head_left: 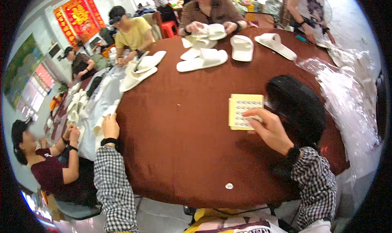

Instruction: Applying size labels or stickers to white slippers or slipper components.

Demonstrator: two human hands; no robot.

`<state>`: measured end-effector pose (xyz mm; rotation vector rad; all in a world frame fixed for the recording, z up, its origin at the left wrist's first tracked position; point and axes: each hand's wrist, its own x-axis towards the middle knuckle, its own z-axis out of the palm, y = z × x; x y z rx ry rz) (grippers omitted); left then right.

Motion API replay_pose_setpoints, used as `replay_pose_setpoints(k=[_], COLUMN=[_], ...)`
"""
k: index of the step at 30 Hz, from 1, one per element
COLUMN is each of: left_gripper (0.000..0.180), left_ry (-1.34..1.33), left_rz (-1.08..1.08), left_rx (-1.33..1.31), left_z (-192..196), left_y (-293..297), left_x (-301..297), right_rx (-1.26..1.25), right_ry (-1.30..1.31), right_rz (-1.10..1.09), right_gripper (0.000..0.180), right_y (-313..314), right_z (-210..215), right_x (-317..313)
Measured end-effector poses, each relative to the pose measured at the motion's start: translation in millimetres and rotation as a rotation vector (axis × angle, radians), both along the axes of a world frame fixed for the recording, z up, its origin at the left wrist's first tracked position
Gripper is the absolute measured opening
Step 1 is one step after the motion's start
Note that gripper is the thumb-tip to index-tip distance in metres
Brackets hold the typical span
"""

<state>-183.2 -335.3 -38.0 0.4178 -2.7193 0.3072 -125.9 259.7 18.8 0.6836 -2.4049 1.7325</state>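
Note:
At the table's left edge, my left hand (110,127) grips a white slipper (109,110), partly covered by the fingers. My right hand (271,131) is over a small stack of pale yellow sticker sheets (246,98) on the right half of the table. Its index finger and thumb reach across the printed rows, tips a little apart, with nothing visible between them. Just beyond that hand lies a black furry-looking object (298,106); its kind cannot be made out. One small round white sticker (229,186) lies near the front edge.
Several white slippers (202,61) lie along the far side of the brown table (175,143), others (139,78) at the far left. Crumpled clear plastic (343,94) covers the right edge. People sit or stand around; one across the table (212,12) handles slippers.

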Motion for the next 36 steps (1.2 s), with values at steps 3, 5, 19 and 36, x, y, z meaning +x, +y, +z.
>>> replay_pose_setpoints(k=[3,5,19,36], left_gripper=[0.036,0.037,0.075,0.037], left_ry=[0.146,-0.040,-0.765,-0.572], left_rz=[-0.461,-0.655,-0.981,-0.694], left_rx=[0.241,0.677,1.773,2.038], left_z=[33,55,81,51], left_y=[64,115,379,330], left_x=[1,-2,40,-1], right_rx=[-0.036,-0.079,-0.111,0.522], right_ry=[-0.047,-0.100,-0.119,0.537], right_rz=[0.045,0.074,0.019,-0.048], right_gripper=[0.019,0.019,0.070,0.022], right_y=[-6,-9,5,33], right_z=[6,7,-3,30], right_x=[-2,-1,2,-96])
